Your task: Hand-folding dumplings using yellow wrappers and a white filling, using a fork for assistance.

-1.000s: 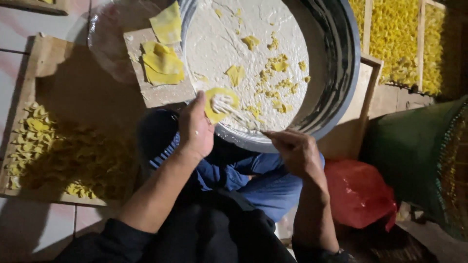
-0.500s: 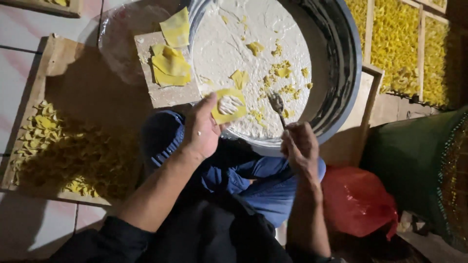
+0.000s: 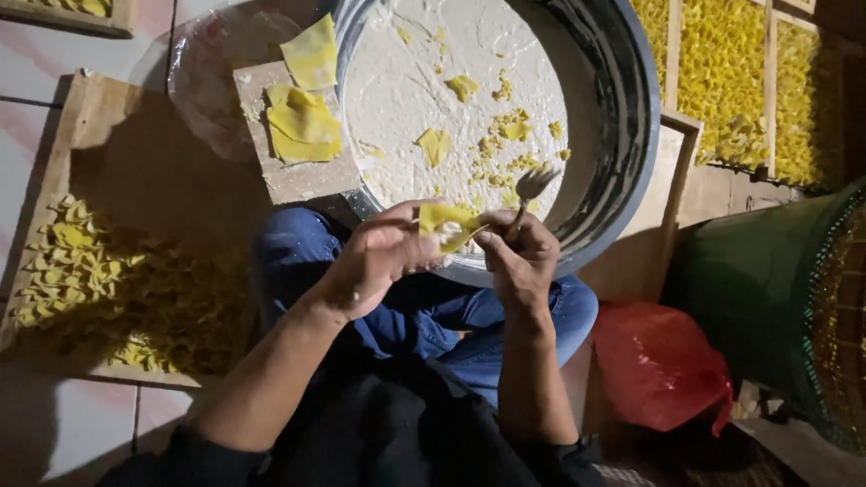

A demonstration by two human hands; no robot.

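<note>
Head view: tiled floor (image 3: 23,135), wooden tray (image 3: 135,153), dim room.

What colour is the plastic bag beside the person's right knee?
Red plastic bag, seen in the head view.

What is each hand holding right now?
Left hand: closed on a square yellow dough wrapper.
Right hand: closed on a small metal fork, also touching the wrapper.

Single head view, looking steeply down, close over lap and basin (image 3: 622,135).
</note>
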